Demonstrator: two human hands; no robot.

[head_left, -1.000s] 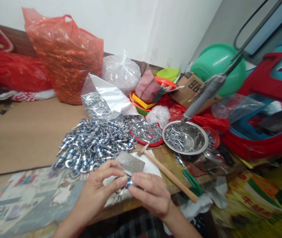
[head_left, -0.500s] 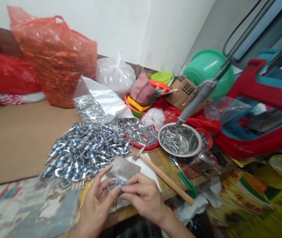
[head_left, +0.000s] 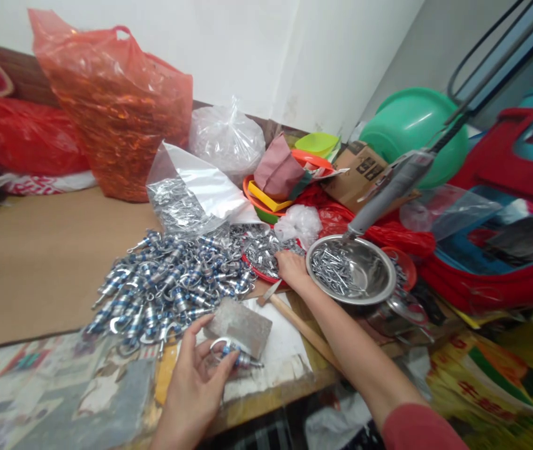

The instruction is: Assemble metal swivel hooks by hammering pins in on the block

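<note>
Near the front edge, my left hand (head_left: 201,381) pinches a blue-and-silver metal hook piece (head_left: 236,356) between thumb and fingers, in front of a grey metal block (head_left: 241,326). My right hand (head_left: 291,267) reaches to the red tray of small metal parts (head_left: 264,247); its fingers are bent down among them and the fingertips are hidden. A hammer (head_left: 306,328) with a wooden handle lies under my right forearm. Left of the block is a large pile of similar blue-and-silver hook pieces (head_left: 167,281).
A steel bowl of metal pins (head_left: 379,275) stands right of my right hand, below a hanging grey tool (head_left: 388,190). Behind are an orange bag (head_left: 126,119), clear bags, colored trays and a green basin (head_left: 416,131). Cardboard (head_left: 36,262) lies at left.
My right hand has let go of the hook piece and moved forward to the red tray. My left hand still holds the piece. The view has shifted slightly.
</note>
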